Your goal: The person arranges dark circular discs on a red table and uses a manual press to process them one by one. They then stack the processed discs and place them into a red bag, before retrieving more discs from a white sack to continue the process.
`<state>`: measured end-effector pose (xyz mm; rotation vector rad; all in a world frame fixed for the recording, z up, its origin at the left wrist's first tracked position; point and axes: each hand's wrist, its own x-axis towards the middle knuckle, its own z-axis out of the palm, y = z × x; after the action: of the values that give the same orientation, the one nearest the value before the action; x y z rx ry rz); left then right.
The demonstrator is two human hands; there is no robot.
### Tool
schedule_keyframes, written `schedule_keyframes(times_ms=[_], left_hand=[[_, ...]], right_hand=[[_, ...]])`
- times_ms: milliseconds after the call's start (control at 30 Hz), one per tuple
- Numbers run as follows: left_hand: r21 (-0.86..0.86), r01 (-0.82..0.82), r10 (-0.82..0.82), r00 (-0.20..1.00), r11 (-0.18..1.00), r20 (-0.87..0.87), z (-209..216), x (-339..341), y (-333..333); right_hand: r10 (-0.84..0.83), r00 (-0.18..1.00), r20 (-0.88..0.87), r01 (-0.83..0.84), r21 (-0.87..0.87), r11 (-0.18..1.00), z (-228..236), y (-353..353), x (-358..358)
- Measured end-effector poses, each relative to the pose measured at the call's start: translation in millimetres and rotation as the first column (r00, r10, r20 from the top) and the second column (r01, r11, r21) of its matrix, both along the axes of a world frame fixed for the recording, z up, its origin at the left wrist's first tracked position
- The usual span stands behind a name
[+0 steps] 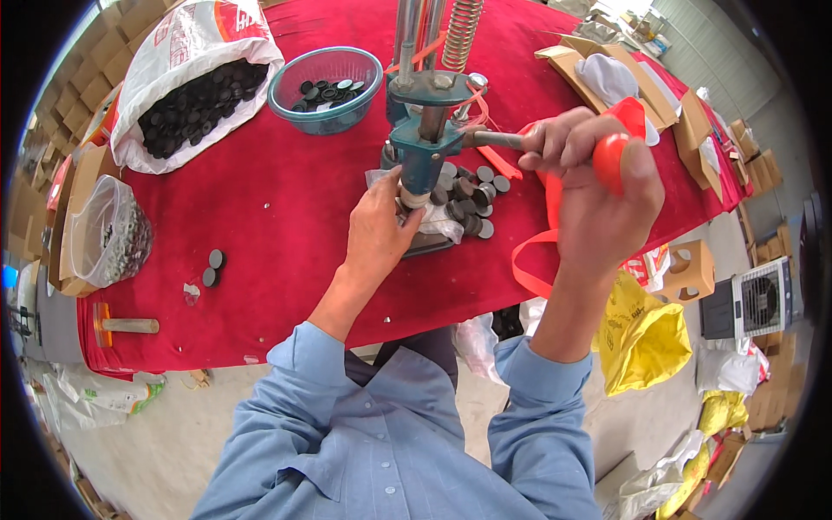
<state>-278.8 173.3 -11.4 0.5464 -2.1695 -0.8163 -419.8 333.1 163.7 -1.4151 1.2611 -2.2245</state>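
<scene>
A green hand press (pixel 423 160) with a coil spring (pixel 462 35) stands on the red-covered table. My right hand (pixel 598 195) is wrapped round its lever (pixel 498 139), near the red knob (pixel 612 163) at the end. Beneath the ram, my left hand (pixel 374 225) has its thumb and fingers closed around the small spot at the press base. Whatever lies between those fingers is mostly hidden by the ram. Black and grey round caps (pixel 472 204) are piled against the right side of the press, beside crumpled clear plastic (pixel 444 224).
A white sack (pixel 195 56) spills black caps at the back left. Next to it is a blue-green bowl (pixel 325 126) of caps. A clear bag (pixel 108 234), two loose caps (pixel 213 269) and a hammer (pixel 130 326) lie left. Open cartons (pixel 698 143) stand right.
</scene>
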Motion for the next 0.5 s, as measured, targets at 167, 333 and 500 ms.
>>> schedule_keyframes(times_ms=[167, 333, 500], left_hand=[[0.061, 0.002, 0.0, 0.999, 0.998, -0.044, 6, 10, -3], [-0.232, -0.202, 0.219, 0.974, 0.951, 0.049, 5, 83, -46], [-0.536, -0.432, 0.658, 0.664, 0.725, 0.355, 2, 189, -84]], right_hand=[[-0.023, 0.993, -0.115, 0.015, -0.071, 0.997, -49, 23, 16], [-0.162, 0.984, 0.077, 0.166, -0.046, 0.985, -123, 53, 56], [-0.15, 0.988, -0.025, 0.147, -0.097, 0.984, -115, 44, 46]])
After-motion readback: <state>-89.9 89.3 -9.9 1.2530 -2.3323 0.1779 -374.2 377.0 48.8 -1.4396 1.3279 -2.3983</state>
